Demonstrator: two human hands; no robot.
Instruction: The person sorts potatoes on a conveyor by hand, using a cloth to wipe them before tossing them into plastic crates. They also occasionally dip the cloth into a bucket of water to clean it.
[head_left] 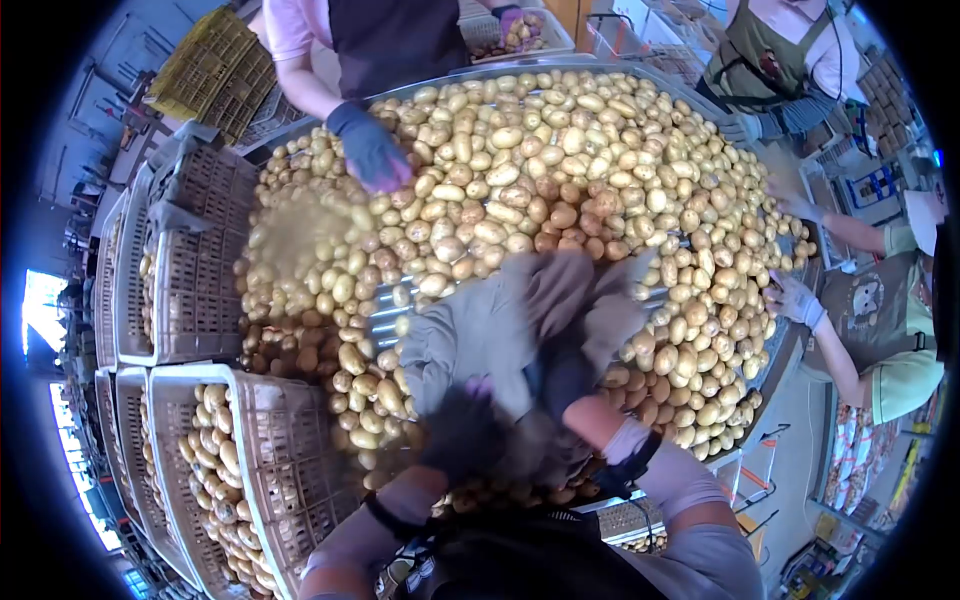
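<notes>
Both my hands wear dark gloves and are over the near side of a large pile of potatoes [500, 170]. A bundle of grey-brown cloth [490, 330], blurred by motion, lies between and beyond them, above the potatoes. My left hand [465, 430] is at the cloth's near left edge; its fingers are smeared. My right hand [565, 375] is against the cloth's right part, its fingers also hidden in blur. Slats of a metal surface [385, 318] show left of the cloth.
Crates of potatoes [290, 440] stand at the left. Across the pile, a co-worker's gloved hand [375, 155] touches potatoes. At the right, another person's gloved hand [795, 300] rests by the pile's edge. Yellow crates [215, 70] are stacked at the back left.
</notes>
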